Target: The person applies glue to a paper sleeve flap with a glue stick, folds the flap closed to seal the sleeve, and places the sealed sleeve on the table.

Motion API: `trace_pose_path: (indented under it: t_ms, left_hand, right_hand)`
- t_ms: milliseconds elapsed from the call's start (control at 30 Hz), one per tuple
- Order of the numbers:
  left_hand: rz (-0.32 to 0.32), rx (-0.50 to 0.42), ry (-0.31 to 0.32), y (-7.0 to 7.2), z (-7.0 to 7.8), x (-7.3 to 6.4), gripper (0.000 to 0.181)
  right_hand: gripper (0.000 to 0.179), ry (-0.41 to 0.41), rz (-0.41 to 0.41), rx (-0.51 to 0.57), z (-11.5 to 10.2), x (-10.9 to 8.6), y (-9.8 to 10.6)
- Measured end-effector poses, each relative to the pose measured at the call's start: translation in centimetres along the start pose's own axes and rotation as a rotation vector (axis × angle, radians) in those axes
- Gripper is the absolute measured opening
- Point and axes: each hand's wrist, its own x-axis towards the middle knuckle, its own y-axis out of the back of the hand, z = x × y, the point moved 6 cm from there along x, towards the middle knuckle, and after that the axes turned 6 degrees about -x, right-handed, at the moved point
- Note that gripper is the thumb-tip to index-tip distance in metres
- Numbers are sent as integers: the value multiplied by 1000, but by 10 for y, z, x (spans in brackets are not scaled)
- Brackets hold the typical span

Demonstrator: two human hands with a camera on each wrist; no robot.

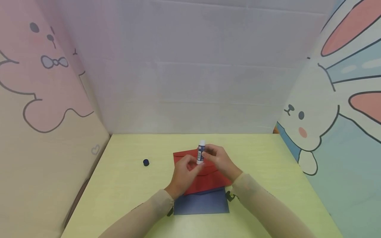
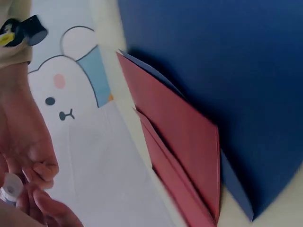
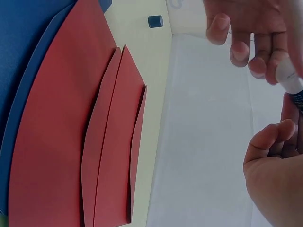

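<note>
A glue stick with a dark blue label stands upright between the two hands, its white top end uncovered. My right hand grips its body with thumb and fingers. At the white base, the thumb and fingertips of my left hand pinch it from below. Beneath the hands lies a red envelope with its flap raised, overlapping a dark blue envelope nearer the front.
A small dark blue cap sits on the pale yellow table to the left. Fabric walls with cartoon animals close off both sides, and a plain whitish sheet hangs at the back.
</note>
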Motion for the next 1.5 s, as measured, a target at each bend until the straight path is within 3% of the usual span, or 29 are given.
trace_pose_path:
  t_ms: [200, 300, 467, 567, 633, 800, 867, 933, 1033, 1133, 1367, 1500]
  left_hand:
    - [-244, -427, 266, -8, -15, 3, 37]
    - [-321, -504, 323, -12, -16, 3, 40]
    - [-327, -475, 305, -13, -13, 3, 39]
    - [-287, -427, 281, -13, -15, 3, 39]
    - [-221, -326, 220, -11, -14, 4, 35]
    - [41, 36, 34, -1, -1, 0, 28]
    - [99, 109, -4, 1, 4, -1, 28]
    - [111, 126, -22, 1, 7, -2, 26]
    - [78, 77, -12, 1, 5, 0, 24]
    - [5, -8, 28, 0, 1, 3, 23]
    - [-210, -306, 241, -7, -12, 3, 40]
    - [-257, -400, 304, -9, -12, 2, 46]
  right_hand:
    - [38, -23, -34, 41, -1, 0, -1]
    - [38, -29, -43, 41, -1, 0, -1]
    - [40, -26, -45, 39, 0, 0, -1]
    - [41, -25, -40, 42, 0, -1, 0]
    - [39, -22, -34, 42, 0, -1, 1]
    - [30, 12, -14, 3, -1, 0, 1]
    - [28, 25, -10, -12, -1, 0, 0]
    - [28, 28, -12, -19, -2, 0, -1]
    - [28, 12, -16, -13, -2, 0, -1]
    - [29, -12, -23, 3, -2, 0, -2]
    - [35, -44, -41, 17, -1, -1, -2]
    - [41, -38, -52, 26, -3, -1, -3]
